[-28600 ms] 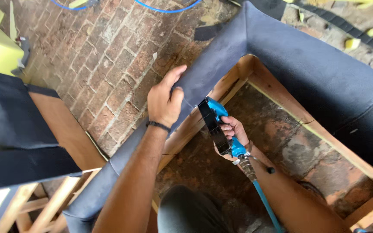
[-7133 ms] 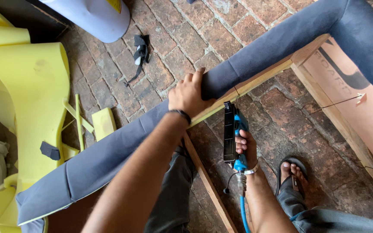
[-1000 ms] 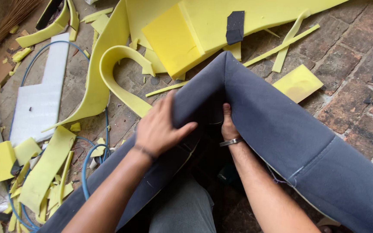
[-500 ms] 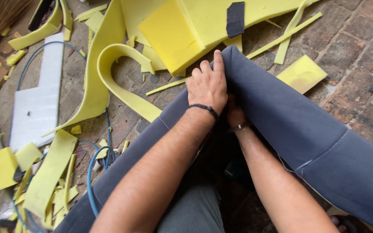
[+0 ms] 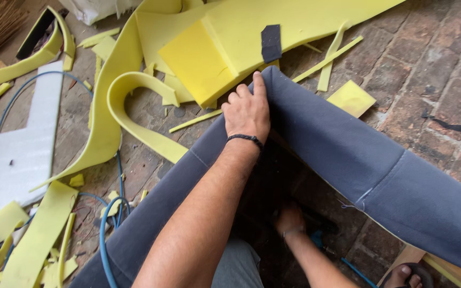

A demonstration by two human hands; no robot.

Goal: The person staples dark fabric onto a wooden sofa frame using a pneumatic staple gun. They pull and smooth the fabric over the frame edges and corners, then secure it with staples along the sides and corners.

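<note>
our left hand [image 5: 247,111] presses flat on the grey upholstered frame [image 5: 348,154] at its far corner. our right hand [image 5: 289,218], low in shadow, reaches the blue tool [image 5: 316,234]; grip cannot be told. risk: fabric slackens if pressure lifts.

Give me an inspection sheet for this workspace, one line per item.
Surface: worn brick floor.
Job's things: grey upholstered frame, bent at a corner.
Clutter: yellow foam block, curved foam strip, foam scraps, white sheet.
Hands: left hand presses the fabric at the corner; right hand is low inside the frame by a blue tool, grip unclear.
Cables: blue hose on the floor.
Surroundings: a sandalled foot, lower right.
</note>
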